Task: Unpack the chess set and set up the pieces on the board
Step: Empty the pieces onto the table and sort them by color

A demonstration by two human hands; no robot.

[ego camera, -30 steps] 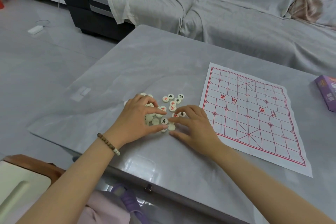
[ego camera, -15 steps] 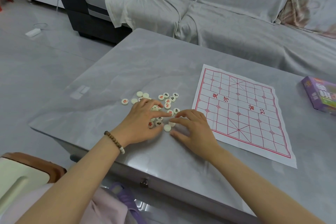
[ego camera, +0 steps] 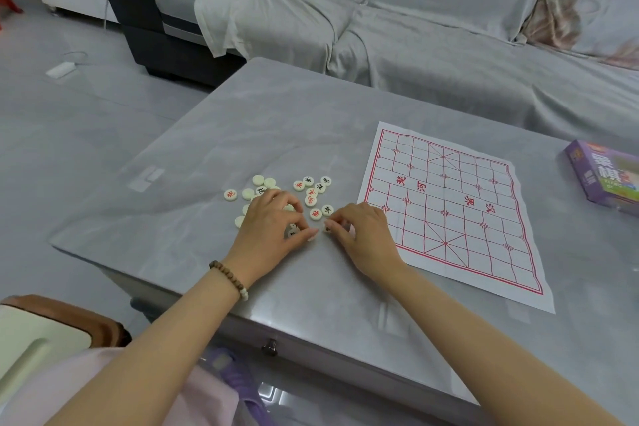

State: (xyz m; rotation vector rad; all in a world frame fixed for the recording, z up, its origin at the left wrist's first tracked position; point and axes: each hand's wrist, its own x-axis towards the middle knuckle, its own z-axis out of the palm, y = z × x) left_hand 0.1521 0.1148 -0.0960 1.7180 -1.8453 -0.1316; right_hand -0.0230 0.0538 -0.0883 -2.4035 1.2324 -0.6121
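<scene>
Several cream round chess pieces [ego camera: 310,196] with red or black characters lie scattered on the grey table [ego camera: 214,162], left of the paper board [ego camera: 449,211] with its red grid. My left hand [ego camera: 269,228] sits over the near part of the pile, fingers curled down round a piece [ego camera: 292,231] under its fingertips. My right hand [ego camera: 363,232] lies just right of it, fingertips pinching a small piece [ego camera: 327,227] at the pile's near edge. No piece stands on the board.
The purple chess box [ego camera: 603,176] lies on the table at the far right. A sofa under a grey cover [ego camera: 432,45] runs along the far side. The table's near edge [ego camera: 311,346] carries a small knob. A brown and cream seat [ego camera: 45,332] is at lower left.
Both hands have drawn closer together at the near edge of the pile and their fingers have curled onto pieces. The view has shifted slightly.
</scene>
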